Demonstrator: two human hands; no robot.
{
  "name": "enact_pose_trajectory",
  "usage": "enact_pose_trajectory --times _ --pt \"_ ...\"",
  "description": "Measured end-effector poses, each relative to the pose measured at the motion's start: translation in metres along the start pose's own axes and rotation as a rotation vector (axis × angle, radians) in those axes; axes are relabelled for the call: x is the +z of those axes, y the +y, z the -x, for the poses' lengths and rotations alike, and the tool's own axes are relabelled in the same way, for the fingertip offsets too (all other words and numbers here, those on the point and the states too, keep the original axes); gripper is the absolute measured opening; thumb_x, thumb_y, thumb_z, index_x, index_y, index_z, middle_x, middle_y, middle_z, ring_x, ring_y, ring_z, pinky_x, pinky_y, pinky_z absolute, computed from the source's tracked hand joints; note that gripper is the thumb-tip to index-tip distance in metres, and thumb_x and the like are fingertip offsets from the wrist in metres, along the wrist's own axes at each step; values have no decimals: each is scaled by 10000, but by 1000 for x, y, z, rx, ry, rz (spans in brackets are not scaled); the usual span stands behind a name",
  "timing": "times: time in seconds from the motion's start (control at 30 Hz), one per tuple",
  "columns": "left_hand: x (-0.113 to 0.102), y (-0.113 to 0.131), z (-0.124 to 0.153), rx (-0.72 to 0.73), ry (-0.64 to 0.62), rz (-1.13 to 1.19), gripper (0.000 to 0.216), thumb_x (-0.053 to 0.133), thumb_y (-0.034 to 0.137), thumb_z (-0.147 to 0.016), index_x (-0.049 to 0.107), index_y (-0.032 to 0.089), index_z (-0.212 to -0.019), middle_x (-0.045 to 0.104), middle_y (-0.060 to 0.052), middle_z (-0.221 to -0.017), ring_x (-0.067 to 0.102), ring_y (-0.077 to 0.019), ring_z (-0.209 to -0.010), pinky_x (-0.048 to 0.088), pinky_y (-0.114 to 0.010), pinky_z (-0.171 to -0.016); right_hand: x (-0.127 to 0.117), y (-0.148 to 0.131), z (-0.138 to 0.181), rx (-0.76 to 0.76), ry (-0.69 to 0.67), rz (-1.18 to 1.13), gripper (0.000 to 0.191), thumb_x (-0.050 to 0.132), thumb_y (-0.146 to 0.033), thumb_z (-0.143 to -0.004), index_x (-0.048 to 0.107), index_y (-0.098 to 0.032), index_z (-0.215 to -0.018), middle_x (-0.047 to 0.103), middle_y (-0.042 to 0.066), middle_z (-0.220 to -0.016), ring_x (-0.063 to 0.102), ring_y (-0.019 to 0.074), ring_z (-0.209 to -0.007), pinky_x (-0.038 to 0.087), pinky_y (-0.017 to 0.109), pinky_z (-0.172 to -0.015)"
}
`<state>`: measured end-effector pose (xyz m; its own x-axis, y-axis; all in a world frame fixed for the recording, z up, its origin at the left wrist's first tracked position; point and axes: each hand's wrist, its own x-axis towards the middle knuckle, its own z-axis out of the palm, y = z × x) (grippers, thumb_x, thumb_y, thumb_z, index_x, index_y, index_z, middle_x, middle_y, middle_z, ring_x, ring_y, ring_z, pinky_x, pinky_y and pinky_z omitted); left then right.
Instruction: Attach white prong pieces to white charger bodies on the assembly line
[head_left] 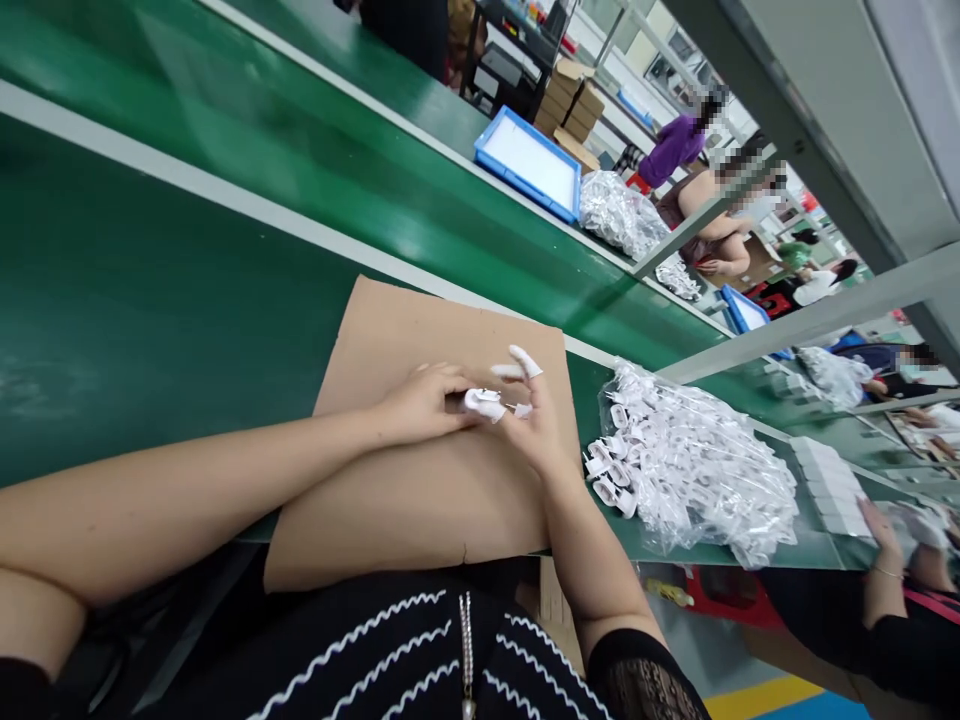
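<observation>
A striped top point(360, 650) lies below the left hand point(424, 402) and right hand point(536, 432), pinching a white plastic piece point(484, 403).

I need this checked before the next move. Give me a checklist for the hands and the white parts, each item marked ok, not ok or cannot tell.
1. White plastic part between the left hand and right hand: ok, off the cardboard. Which hand grips it: cannot tell.
2. White piece at the right hand's fingers: cannot tell whether it is held or worn.
3. Cardboard sheet under the hands: ok, lying on the green bench.
4. Clear plastic bag of white parts: ok, beside the cardboard, apart from the hands.
5. Co-worker's hand: ok, well apart from the person's hands.
6. Part condition: cannot tell, too small to inspect.
</observation>
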<state>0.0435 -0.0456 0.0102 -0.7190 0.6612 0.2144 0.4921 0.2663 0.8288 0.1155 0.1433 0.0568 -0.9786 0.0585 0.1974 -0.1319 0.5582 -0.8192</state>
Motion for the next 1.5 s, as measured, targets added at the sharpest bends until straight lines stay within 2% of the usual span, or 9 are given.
enact_pose_trajectory --times 0.1,0.23,0.47,0.7,0.87,1.0,1.2,1.37,1.5 --pt "-5 7 -4 -143 -38 97 373 762 540 -773 769 228 -976 757 -66 -959 691 -294 -936 510 -406 -835 -24 5 1 -11 33 118 544 785 -381 -826 606 -242 -1321 667 99 -1241 611 246 -1123 502 410 -956" --pt "-31 1 -39 -404 -68 161 485 848 519 -634 774 208 -999 775 -58 -926 717 -295 -864 542 -365 -740 -44 25 4 88 -173 412 534 928 -247 -610 693 -223 -1089 658 62 -1069 616 278 -1064 482 461 -965" --pt "-96 -37 -150 -519 425 -178 404 794 321 -724 700 138 -1072 721 -142 -1141 651 -329 -1071 474 -396 -910 -28 37 2 6 -151 345 373 630 -3 -786 679 -202 -1097 617 75 -1097 637 212 -999 511 368 -895" --pt "-110 -49 -170 -645 623 -246 476 801 248 -704 656 108 -1136 638 -244 -1287 515 -440 -1285 373 -526 -1054 -17 41 -6 -95 -41 181 383 461 -13 -848 673 -184 -1117 631 103 -1084 615 232 -1001 515 403 -919" --pt "-91 -20 -141 -532 748 -221 608 716 322 -810 542 109 -1352 324 -257 -1606 195 -451 -1507 200 -580 -1193 -14 48 -10 -97 39 39 345 500 -95 -882 691 -215 -1143 672 105 -1135 628 247 -1087 497 438 -1016" --pt "-43 7 -87 -301 497 -39 256 612 461 -898 697 219 -904 710 -101 -1145 595 -311 -1166 453 -425 -1037 -5 55 -15 -41 113 -128 285 530 -234 -917 713 -229 -1135 699 104 -1177 644 249 -1142 490 438 -1055" --pt "28 21 -35 -163 340 204 477 614 652 -860 601 217 -664 672 -55 -838 616 -220 -794 519 -363 -783 6 62 -20 149 157 -377 411 562 -442 -875 692 -194 -1177 748 98 -984 706 227 -828 581 377 -783" --pt "36 11 -35 -104 265 310 338 679 536 -843 731 247 -1011 696 -87 -1008 648 -240 -885 534 -390 -818 3 53 -21 204 164 -490 407 655 -493 -810 708 -213 -1102 754 102 -1006 702 247 -890 569 393 -838" --pt "31 4 -34 -81 208 355 237 712 459 -837 733 256 -959 690 -81 -991 661 -247 -904 547 -407 -842 1 43 -21 227 121 -537 395 755 -507 -745 752 -219 -1016 759 92 -991 692 251 -911 547 381 -838"
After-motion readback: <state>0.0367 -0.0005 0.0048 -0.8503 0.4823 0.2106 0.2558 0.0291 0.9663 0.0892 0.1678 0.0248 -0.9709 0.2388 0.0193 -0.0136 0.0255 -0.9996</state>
